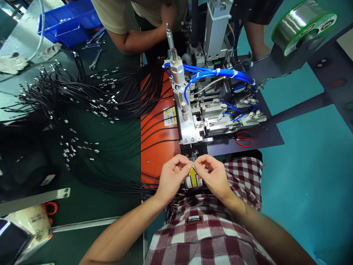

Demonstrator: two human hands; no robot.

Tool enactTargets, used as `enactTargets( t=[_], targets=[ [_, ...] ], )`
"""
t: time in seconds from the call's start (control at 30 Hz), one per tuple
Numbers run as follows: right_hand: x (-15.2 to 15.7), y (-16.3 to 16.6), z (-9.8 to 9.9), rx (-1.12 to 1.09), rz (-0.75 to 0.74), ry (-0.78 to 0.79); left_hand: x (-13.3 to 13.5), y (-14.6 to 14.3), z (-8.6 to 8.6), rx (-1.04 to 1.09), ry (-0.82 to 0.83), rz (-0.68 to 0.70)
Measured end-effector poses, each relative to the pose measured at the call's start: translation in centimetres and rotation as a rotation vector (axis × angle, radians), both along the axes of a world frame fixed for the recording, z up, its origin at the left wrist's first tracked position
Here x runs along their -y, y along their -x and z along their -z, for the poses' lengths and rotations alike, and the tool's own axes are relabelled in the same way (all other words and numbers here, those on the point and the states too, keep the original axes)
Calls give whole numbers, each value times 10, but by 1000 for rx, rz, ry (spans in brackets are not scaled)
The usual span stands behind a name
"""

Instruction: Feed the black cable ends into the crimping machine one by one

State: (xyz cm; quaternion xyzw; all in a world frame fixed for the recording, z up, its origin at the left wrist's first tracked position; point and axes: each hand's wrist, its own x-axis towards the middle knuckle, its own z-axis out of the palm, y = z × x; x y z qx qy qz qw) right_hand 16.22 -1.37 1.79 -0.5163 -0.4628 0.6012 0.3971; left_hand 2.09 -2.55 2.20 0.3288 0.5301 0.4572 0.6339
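Observation:
My left hand (173, 176) and my right hand (213, 176) meet in front of the machine, thumbs and forefingers pinched close together. What sits between the fingertips is too small to name. Below them shows a label with a yellow arrow (194, 178). Just beyond is the silver machine head (190, 129) with blue air tubes (220, 73). Black cables (160, 141) run across its orange plate (157, 158) into the machine's left side. More cable ends (179, 195) lie beside my left wrist.
A large bundle of black cables with metal ends (91, 95) covers the green bench (110, 209). Red-handled scissors (244, 139) lie right of the machine. A solder wire spool (303, 27) hangs upper right. Blue bins (68, 20) and wrenches (96, 57) are at the back; another person's arm (138, 39) is beyond.

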Motion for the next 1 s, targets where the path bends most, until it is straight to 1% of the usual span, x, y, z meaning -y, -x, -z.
enactTargets(
  t=[0.23,0.37,0.47,0.6,0.73,0.9,1.0],
  targets=[
    [-3,-1,0,37,-8,-25,0,-1,-2,-11,-9,-3],
    [-3,-1,0,47,-4,-64,0,0,-2,-54,-35,7],
    [-3,1,0,36,-3,-62,1,0,-1,-77,-40,12],
    [-2,3,2,-4,-14,-19,3,0,1,-23,-33,-8],
    [2,5,3,1,-4,-61,3,0,1,47,-1,-23],
    [-2,1,2,-61,5,41,1,-1,-1,54,2,-31],
    [-4,-3,3,-18,-7,7,1,-1,-2,57,4,-20]
  ],
)
